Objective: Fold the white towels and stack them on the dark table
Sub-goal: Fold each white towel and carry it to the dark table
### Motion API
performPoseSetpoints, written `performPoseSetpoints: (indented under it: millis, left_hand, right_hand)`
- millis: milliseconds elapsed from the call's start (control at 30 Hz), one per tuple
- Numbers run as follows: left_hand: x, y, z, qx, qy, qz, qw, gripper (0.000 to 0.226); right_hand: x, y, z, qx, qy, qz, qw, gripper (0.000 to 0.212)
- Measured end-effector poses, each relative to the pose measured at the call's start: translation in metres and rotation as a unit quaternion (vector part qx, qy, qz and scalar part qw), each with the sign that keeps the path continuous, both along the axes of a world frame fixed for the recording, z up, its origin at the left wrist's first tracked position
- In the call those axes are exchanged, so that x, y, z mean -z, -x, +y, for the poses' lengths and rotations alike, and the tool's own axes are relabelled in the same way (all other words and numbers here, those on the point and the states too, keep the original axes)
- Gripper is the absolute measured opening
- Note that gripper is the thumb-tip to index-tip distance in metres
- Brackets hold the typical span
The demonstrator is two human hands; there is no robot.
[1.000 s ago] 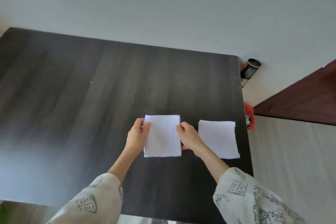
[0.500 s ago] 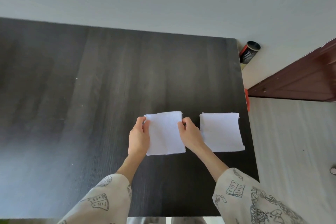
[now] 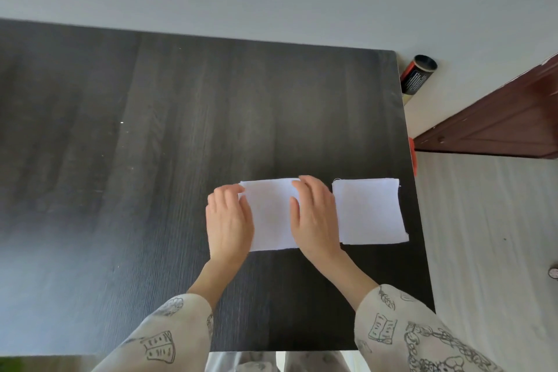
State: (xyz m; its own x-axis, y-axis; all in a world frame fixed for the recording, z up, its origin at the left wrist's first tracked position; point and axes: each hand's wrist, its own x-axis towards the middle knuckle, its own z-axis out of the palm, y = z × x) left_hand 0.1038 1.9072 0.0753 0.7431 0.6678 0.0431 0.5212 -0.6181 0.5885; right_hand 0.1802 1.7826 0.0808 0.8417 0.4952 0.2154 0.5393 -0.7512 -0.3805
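— White towel (image 3: 271, 214) lies flat on the dark table (image 3: 151, 145), centre frame, both hands on it.

— Gripping?

— No. Left hand (image 3: 229, 220) and right hand (image 3: 315, 217) press its side edges with flat fingers.

— And the stack?

— Folded towel (image 3: 370, 210) just beside it, frame right; right hand nearer.

A dark desk (image 3: 151, 145) carries two white towels lying flat side by side near its right edge. The left hand (image 3: 230, 220) rests on the left edge of the nearer towel (image 3: 271, 214), and the right hand (image 3: 315, 217) lies flat on its right edge, fingers straight. The second towel (image 3: 370, 211) sits just beside the right hand, folded square. A dark can (image 3: 418, 75) stands on the floor beyond the desk corner.
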Motion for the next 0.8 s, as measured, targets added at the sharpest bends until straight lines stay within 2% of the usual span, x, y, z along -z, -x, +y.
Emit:
performPoseSetpoints:
  millis: [67, 167, 300, 600, 800]
  left_hand:
    - [0.01, 0.005, -0.008, 0.123, -0.103, 0.008, 0.987, 0.028]
    - [0.026, 0.003, -0.008, 0.207, -0.123, 0.078, 0.967, 0.039]
    - [0.05, 0.004, 0.003, 0.238, -0.088, 0.123, 0.959, 0.051]
    - [0.092, -0.001, 0.009, 0.304, -0.073, 0.104, 0.944, 0.052]
    - [0.085, -0.001, 0.011, 0.302, -0.074, 0.113, 0.944, 0.053]
  right_hand:
    - [0.011, 0.006, -0.002, -0.104, 0.034, -0.027, 0.994, 0.035]
    - [0.029, 0.005, 0.0, -0.123, 0.122, -0.001, 0.985, 0.04]
    - [0.043, -0.005, 0.002, -0.111, 0.182, 0.067, 0.975, 0.054]
    - [0.071, -0.013, 0.003, -0.121, 0.132, 0.077, 0.981, 0.053]
    - [0.072, -0.01, 0.006, -0.114, 0.149, 0.085, 0.978, 0.052]
